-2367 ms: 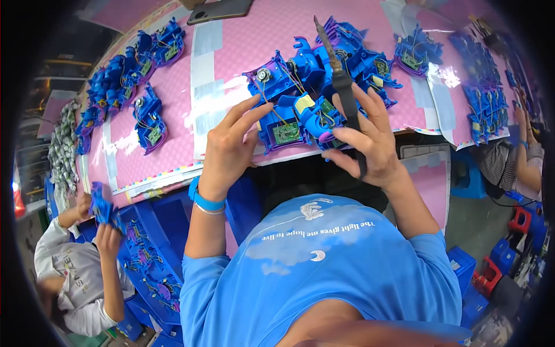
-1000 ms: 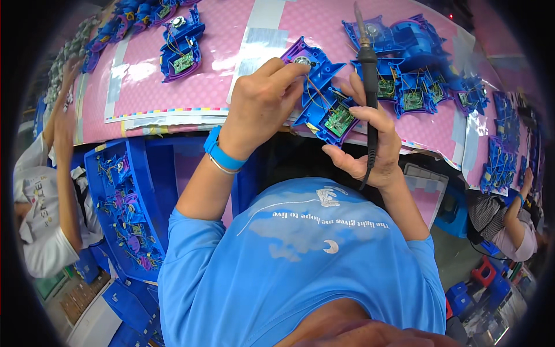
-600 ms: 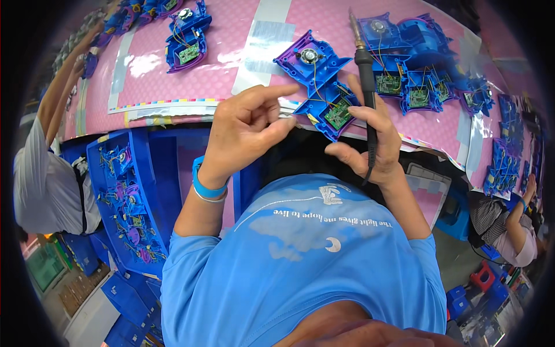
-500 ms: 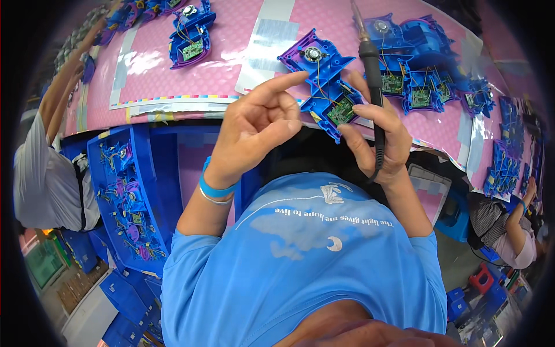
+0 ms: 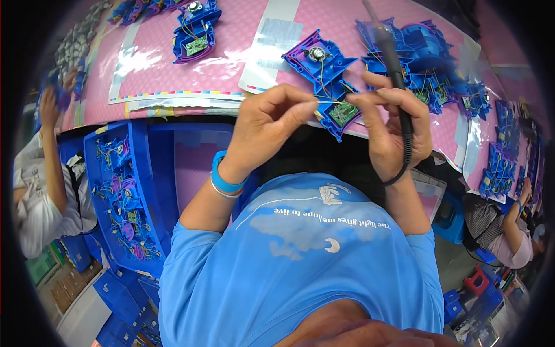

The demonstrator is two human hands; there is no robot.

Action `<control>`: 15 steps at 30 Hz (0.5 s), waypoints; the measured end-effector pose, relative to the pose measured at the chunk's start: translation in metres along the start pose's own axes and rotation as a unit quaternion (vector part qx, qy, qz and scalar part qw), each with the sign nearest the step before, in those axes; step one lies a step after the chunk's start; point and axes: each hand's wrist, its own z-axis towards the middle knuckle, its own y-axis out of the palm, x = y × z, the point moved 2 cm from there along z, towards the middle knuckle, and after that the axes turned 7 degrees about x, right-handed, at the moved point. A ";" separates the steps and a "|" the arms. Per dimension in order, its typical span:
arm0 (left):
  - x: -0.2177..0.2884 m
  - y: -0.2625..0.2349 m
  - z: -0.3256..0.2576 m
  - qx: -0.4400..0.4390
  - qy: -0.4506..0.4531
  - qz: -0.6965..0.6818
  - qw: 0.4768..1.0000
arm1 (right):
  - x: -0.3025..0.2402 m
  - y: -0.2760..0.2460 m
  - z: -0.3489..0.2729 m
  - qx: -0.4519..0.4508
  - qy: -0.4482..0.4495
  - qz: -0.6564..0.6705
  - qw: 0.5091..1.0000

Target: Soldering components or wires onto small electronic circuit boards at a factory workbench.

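Note:
On the table before me an opened blue plastic casing (image 5: 342, 65) lies with a round metal speaker (image 5: 317, 54) in its far half. Its near half holds a green circuit board (image 5: 342, 114), and thin wires run between the halves. A fine pale wire (image 5: 327, 102) stretches over the board, its left end pinched between thumb and forefinger of my left hand (image 5: 260, 124). My right hand (image 5: 399, 124) carries a soldering iron (image 5: 395, 72), black-handled with its tip pointing up and away; that thumb and forefinger close together at the wire's other end.
Several similar opened casings (image 5: 425, 49) crowd the table right of my work; another casing (image 5: 193, 47) lies far left. A blue bin (image 5: 147, 231) with wired parts stands at my left. A person (image 5: 55, 191) works on the left, another (image 5: 506, 222) on the right.
My left forefinger, stretched out before, has bent into a pinch on the pale wire. My right hand has lifted off the casing's edge and moved right with the soldering iron.

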 end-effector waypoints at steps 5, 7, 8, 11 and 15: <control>0.006 -0.020 0.010 0.187 0.214 0.225 0.932 | -0.019 -0.020 0.005 0.002 -0.019 -0.059 0.998; 0.012 -0.017 0.013 0.199 0.239 0.263 0.913 | -0.023 -0.020 0.003 0.000 -0.016 -0.048 0.999; 0.013 -0.016 0.014 0.207 0.264 0.303 0.892 | -0.025 -0.021 0.001 -0.002 -0.016 -0.047 0.999; 0.012 -0.013 0.017 0.206 0.311 0.317 0.872 | -0.030 -0.026 -0.005 -0.015 0.043 -0.026 0.999; 0.007 -0.012 0.019 0.196 0.312 0.328 0.870 | -0.031 -0.029 -0.006 -0.009 0.087 -0.011 0.996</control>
